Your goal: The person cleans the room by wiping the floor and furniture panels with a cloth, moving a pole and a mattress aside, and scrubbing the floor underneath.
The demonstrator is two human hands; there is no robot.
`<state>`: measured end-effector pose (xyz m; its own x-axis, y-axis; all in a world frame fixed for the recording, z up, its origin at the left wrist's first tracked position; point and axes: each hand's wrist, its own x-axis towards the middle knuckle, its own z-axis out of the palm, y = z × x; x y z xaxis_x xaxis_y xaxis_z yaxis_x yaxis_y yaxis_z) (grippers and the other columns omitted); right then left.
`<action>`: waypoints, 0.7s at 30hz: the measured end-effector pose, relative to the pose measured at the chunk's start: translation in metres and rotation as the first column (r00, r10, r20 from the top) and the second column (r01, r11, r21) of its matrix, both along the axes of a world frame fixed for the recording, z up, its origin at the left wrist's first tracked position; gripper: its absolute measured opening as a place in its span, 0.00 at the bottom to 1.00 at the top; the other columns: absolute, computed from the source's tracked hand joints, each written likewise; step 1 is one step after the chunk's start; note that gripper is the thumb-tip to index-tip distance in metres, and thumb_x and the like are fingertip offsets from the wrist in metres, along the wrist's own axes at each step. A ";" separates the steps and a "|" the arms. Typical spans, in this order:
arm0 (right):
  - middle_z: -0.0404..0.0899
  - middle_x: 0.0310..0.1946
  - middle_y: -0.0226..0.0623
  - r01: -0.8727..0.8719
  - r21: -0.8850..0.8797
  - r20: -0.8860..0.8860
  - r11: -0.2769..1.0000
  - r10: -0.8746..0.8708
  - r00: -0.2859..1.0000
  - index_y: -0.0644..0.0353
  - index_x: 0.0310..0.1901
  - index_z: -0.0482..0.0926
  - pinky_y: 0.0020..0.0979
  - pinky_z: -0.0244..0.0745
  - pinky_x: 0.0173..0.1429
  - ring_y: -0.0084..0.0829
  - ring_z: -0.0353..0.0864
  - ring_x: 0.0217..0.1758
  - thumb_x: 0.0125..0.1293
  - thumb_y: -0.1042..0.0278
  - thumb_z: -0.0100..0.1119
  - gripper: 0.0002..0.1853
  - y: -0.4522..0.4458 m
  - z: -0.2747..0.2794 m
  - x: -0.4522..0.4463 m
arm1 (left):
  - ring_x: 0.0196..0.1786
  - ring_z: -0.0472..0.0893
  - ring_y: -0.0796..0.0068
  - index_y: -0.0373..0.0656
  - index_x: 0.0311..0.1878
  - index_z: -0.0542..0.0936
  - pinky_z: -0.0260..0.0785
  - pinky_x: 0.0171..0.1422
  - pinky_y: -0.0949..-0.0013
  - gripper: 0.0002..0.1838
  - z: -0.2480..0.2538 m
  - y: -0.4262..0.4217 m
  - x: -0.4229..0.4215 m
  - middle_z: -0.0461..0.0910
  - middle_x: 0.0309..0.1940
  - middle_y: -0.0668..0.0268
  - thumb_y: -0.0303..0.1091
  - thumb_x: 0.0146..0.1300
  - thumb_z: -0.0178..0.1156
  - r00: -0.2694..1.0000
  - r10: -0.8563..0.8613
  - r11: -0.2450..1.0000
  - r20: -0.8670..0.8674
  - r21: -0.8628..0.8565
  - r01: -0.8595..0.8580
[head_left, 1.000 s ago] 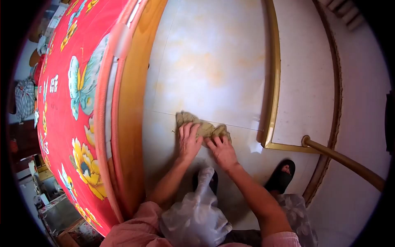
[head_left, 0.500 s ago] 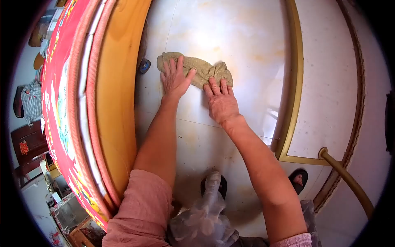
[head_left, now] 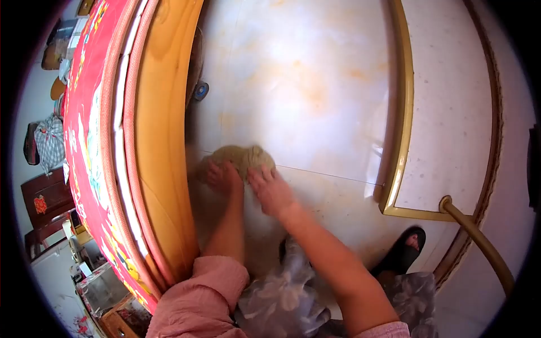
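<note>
- Left hand (head_left: 225, 178) on the rag (head_left: 239, 156); can't tell its grip.
- Right hand (head_left: 273, 195) unclenched, fingers on rag.
- Rag looks soft, probably light; best held flat near both ends.

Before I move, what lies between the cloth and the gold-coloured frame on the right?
Only glossy floor, crossed by a thin seam, shows between the cloth and the gold-coloured frame in the head view.
</note>
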<state>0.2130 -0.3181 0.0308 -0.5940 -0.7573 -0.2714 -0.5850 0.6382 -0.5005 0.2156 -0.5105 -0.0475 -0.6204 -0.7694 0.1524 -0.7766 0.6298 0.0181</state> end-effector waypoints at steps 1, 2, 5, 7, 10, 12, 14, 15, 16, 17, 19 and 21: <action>0.58 0.74 0.32 0.027 -0.098 0.126 0.995 -0.015 0.992 0.53 0.72 0.63 0.44 0.56 0.75 0.42 0.57 0.76 0.64 0.65 0.56 0.34 0.006 -0.002 0.015 | 0.64 0.69 0.48 0.47 0.66 0.70 0.55 0.71 0.48 0.31 0.002 0.003 0.011 0.72 0.61 0.53 0.51 0.62 0.55 1.000 0.004 1.000 0.004 -0.010 -0.004; 0.60 0.73 0.33 0.067 -0.192 0.250 0.979 -0.017 0.968 0.54 0.71 0.64 0.43 0.58 0.74 0.42 0.58 0.75 0.61 0.68 0.57 0.34 0.013 -0.005 0.027 | 0.63 0.70 0.48 0.46 0.64 0.71 0.56 0.71 0.48 0.30 0.002 0.004 0.015 0.74 0.59 0.53 0.47 0.60 0.57 1.000 0.008 1.000 0.007 -0.022 -0.008; 0.65 0.69 0.40 0.240 -0.287 0.306 0.928 -0.149 0.940 0.57 0.68 0.67 0.41 0.60 0.74 0.43 0.61 0.74 0.57 0.74 0.58 0.34 0.048 -0.007 0.019 | 0.62 0.69 0.45 0.41 0.61 0.72 0.58 0.70 0.48 0.29 0.031 0.025 -0.025 0.74 0.58 0.51 0.37 0.55 0.59 0.995 -0.094 0.992 -0.046 -0.089 0.090; 0.66 0.68 0.44 0.390 -0.287 0.270 0.875 -0.317 0.909 0.59 0.67 0.68 0.40 0.58 0.76 0.44 0.60 0.74 0.56 0.76 0.57 0.33 0.073 -0.001 -0.002 | 0.65 0.69 0.47 0.38 0.64 0.69 0.59 0.69 0.49 0.31 0.024 0.022 -0.073 0.70 0.63 0.51 0.36 0.57 0.61 0.923 -0.095 0.975 -0.373 0.153 0.162; 0.62 0.71 0.48 0.523 -0.191 0.113 0.831 -0.510 0.853 0.64 0.68 0.65 0.41 0.56 0.77 0.45 0.56 0.76 0.57 0.78 0.56 0.34 0.097 -0.002 -0.037 | 0.71 0.64 0.54 0.38 0.70 0.61 0.58 0.72 0.54 0.38 0.025 0.015 -0.156 0.60 0.72 0.55 0.46 0.61 0.62 0.605 0.392 0.710 -0.693 0.646 0.281; 0.59 0.72 0.49 0.515 -0.100 -0.037 0.851 -0.521 0.853 0.68 0.69 0.62 0.41 0.53 0.78 0.45 0.53 0.78 0.57 0.78 0.55 0.35 0.110 -0.009 -0.049 | 0.75 0.59 0.60 0.40 0.73 0.57 0.54 0.74 0.58 0.43 0.033 -0.020 -0.193 0.55 0.75 0.58 0.55 0.63 0.61 0.485 0.742 0.427 -0.463 0.884 0.190; 0.56 0.74 0.50 0.453 0.008 -0.169 0.892 -0.445 0.879 0.70 0.70 0.58 0.39 0.50 0.79 0.44 0.50 0.79 0.58 0.77 0.56 0.36 0.120 -0.025 -0.047 | 0.77 0.55 0.65 0.42 0.74 0.56 0.48 0.77 0.59 0.47 0.045 -0.017 -0.200 0.54 0.76 0.60 0.64 0.63 0.56 0.427 0.766 0.398 -0.480 0.877 0.271; 0.54 0.74 0.50 0.444 -0.001 -0.141 0.896 -0.440 0.887 0.71 0.70 0.57 0.39 0.50 0.79 0.44 0.49 0.80 0.58 0.76 0.56 0.37 0.121 -0.023 -0.048 | 0.78 0.53 0.67 0.43 0.75 0.55 0.45 0.78 0.60 0.48 0.046 -0.017 -0.201 0.53 0.77 0.61 0.69 0.63 0.54 0.398 0.781 0.382 -0.481 0.873 0.305; 0.53 0.75 0.50 0.433 -0.008 -0.110 0.901 -0.432 0.895 0.72 0.71 0.56 0.39 0.49 0.79 0.44 0.48 0.80 0.58 0.76 0.57 0.38 0.123 -0.020 -0.047 | 0.80 0.48 0.70 0.56 0.78 0.50 0.40 0.79 0.58 0.45 0.044 -0.024 -0.202 0.48 0.80 0.70 0.70 0.66 0.46 0.435 0.769 0.327 -0.469 0.872 0.363; 0.52 0.75 0.50 0.427 -0.017 -0.084 0.904 -0.427 0.900 0.73 0.71 0.55 0.39 0.48 0.79 0.44 0.48 0.80 0.57 0.75 0.58 0.39 0.124 -0.017 -0.049 | 0.80 0.49 0.70 0.57 0.78 0.52 0.40 0.79 0.56 0.43 0.040 -0.032 -0.209 0.48 0.79 0.72 0.71 0.66 0.44 0.427 0.778 0.307 -0.461 0.872 0.382; 0.51 0.76 0.50 0.418 -0.006 -0.084 0.908 -0.417 0.905 0.71 0.72 0.54 0.39 0.48 0.80 0.44 0.47 0.80 0.56 0.73 0.57 0.41 0.125 -0.016 -0.052 | 0.80 0.49 0.70 0.58 0.77 0.55 0.40 0.79 0.53 0.42 0.038 -0.044 -0.225 0.49 0.79 0.76 0.72 0.67 0.40 0.412 0.792 0.276 -0.450 0.867 0.415; 0.46 0.78 0.48 0.394 0.033 -0.056 0.918 -0.392 0.918 0.69 0.74 0.51 0.39 0.45 0.81 0.42 0.44 0.81 0.57 0.73 0.54 0.42 0.128 -0.015 -0.053 | 0.80 0.49 0.69 0.59 0.74 0.60 0.39 0.78 0.48 0.37 0.036 -0.048 -0.245 0.50 0.79 0.82 0.70 0.69 0.34 0.421 0.799 0.253 -0.431 0.874 0.415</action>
